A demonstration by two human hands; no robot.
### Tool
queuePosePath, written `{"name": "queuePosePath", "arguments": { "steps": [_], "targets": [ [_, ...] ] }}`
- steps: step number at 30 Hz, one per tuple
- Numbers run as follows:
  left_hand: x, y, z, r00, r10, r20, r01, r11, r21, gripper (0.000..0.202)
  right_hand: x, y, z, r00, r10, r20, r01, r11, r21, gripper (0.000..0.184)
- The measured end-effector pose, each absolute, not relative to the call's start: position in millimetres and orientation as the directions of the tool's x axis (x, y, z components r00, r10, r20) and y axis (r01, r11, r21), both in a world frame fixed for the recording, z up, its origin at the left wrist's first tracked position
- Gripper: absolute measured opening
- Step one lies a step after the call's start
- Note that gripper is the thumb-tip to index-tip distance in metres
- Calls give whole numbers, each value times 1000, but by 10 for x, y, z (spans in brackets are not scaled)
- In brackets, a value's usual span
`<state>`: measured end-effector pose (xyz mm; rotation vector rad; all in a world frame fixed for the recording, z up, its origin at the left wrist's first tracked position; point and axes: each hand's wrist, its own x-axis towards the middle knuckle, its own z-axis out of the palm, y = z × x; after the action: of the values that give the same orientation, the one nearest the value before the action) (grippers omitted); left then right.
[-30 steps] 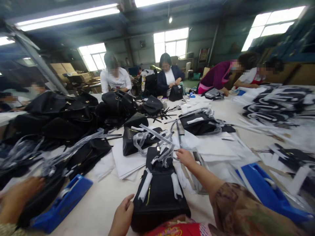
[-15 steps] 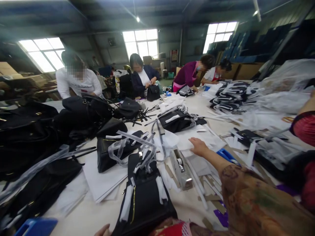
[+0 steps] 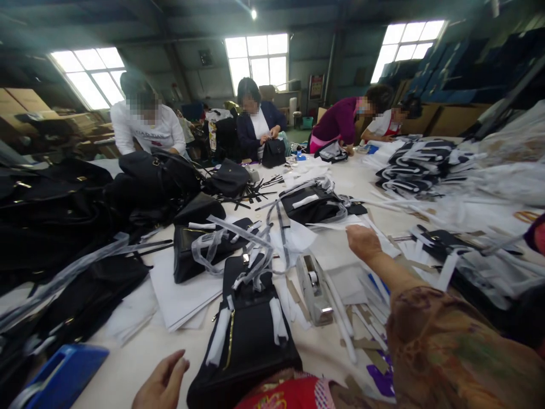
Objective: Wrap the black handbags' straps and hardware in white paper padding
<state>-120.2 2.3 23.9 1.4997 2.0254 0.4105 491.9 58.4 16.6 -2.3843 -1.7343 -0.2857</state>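
My right hand (image 3: 364, 243) reaches over the middle of the table, its fingers closed on the edge of a thin white paper sheet (image 3: 330, 225) that is partly lifted. My left hand (image 3: 162, 382) is low in the view with its fingers stretched out, holding nothing. Between my arms lies a black backpack (image 3: 253, 326), with a gold zip and white wrapping strips on its front. Its wrapped straps reach toward a second black bag (image 3: 193, 258). A grey tape dispenser (image 3: 313, 289) stands right of the backpack, below my right hand.
A blue tape dispenser (image 3: 68, 372) is at lower left. Black bags (image 3: 46, 210) are heaped on the left. White sheets (image 3: 183, 295) lie beside the backpack. Folded black-and-white pieces (image 3: 419, 162) are stacked at right. Several people work across the table; a sleeve (image 3: 539, 233) shows at the right edge.
My right hand has closed on the white sheet and raised its edge. My left hand has come further into view, left of the backpack. The view has shifted slightly.
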Motion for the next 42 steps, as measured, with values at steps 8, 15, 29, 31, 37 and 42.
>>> {"name": "queuePosePath", "arguments": {
  "steps": [8,15,29,31,37,42],
  "targets": [
    [-623,240,-68,49,966,-255,820,107,563,32,3741,185,989,-68,668,741,987,155,-49,32],
    [-761,247,-118,-35,931,-364,612,308,729,22,2122,-267,853,-603,505,618,619,785,-38,28],
    [-1126,-220,-40,115,927,-357,-401,372,837,37,1238,39,559,-716,649,258,675,738,15,13],
    [-1155,-275,-66,109,937,-332,-445,345,827,41,1130,52,455,-723,674,151,677,735,-36,13],
    [-1288,-439,-188,19,953,-302,-421,282,862,42,1093,125,-32,-751,644,-146,660,725,-198,17],
    [-1164,-347,19,148,957,-250,3,252,968,32,1125,223,-283,-835,539,-109,543,774,-326,22]
  ]
}}
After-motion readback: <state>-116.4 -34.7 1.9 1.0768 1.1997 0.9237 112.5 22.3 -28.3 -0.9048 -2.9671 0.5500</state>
